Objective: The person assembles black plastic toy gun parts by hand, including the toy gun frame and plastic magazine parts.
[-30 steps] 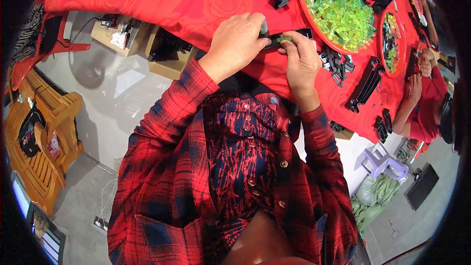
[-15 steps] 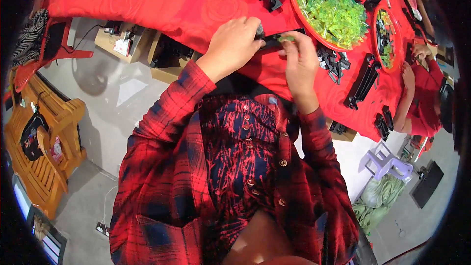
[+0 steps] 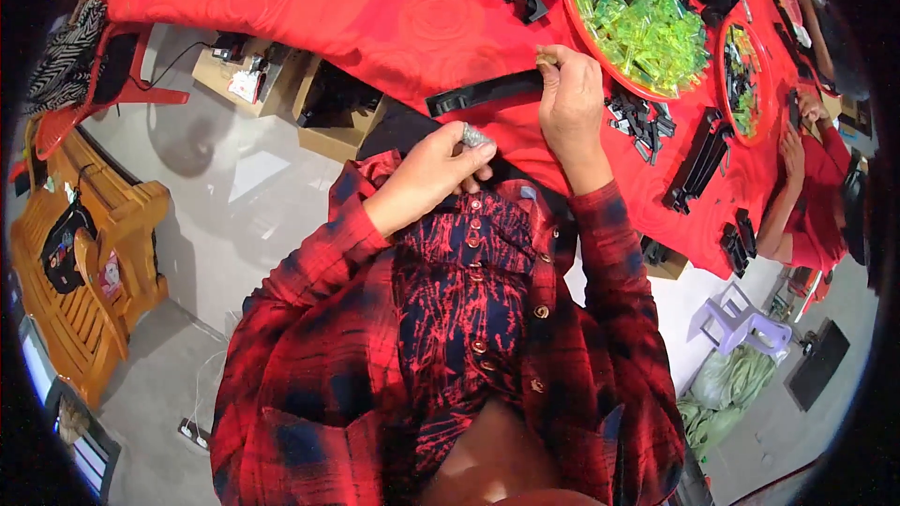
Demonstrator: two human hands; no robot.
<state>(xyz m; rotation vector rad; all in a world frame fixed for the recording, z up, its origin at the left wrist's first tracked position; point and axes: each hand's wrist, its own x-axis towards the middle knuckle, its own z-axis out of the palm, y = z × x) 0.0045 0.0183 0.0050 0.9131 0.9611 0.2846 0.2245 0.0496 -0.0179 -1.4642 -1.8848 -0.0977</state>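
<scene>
My right hand (image 3: 570, 98) rests at the near edge of the red tablecloth (image 3: 309, 9), fingers curled shut around one end of a long black plastic strip (image 3: 487, 92). The strip lies flat on the cloth and runs off to the left of that hand. My left hand (image 3: 441, 173) is pulled back from the cloth's edge, close to my chest, and its thumb and fingertips pinch a small silvery piece (image 3: 473, 137); I cannot tell what the piece is.

Just beyond my right hand, on the cloth, stands a round red basin of clear green plastic bits (image 3: 647, 23) with some black parts mixed in. A second, smaller basin (image 3: 745, 70) sits to the right of it. Between my right hand and the big basin lies a little heap of small black parts (image 3: 637, 117), and further right on the cloth lie more black strips (image 3: 698, 159). At the cloth's far right edge another person's hand (image 3: 792, 145) and red sleeve reach onto it.

Under the cloth's near edge, to the left of my left hand, open cardboard boxes (image 3: 328, 112) stand on the floor. Well left of them is an orange wooden chair (image 3: 75, 272).
</scene>
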